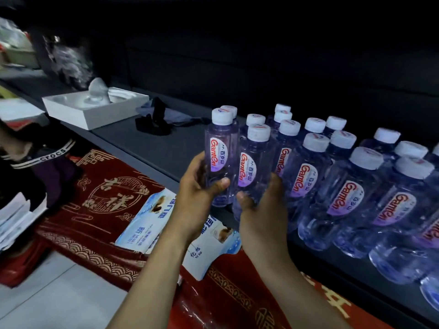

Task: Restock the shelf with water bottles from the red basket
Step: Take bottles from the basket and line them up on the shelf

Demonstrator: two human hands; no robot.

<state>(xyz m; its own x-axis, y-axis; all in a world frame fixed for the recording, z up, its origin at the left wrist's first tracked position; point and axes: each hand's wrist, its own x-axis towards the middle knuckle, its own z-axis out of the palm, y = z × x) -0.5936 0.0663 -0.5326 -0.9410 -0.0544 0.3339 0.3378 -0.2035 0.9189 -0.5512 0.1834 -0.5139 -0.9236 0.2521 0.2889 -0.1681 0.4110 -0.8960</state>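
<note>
Here left hand (196, 188) grips left bottle (221, 148), right hand (260, 212) grips right bottle (254, 162) (caps up), stocked rows (356, 186) at 3 o'clock.

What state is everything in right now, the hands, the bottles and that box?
Left hand: grips the left bottle.
Right hand: grips the right bottle.
Left bottle: upright, capped.
Right bottle: upright, capped.
Shelf bottles: upright, capped, in rows.
White box: open, lidless.
</note>
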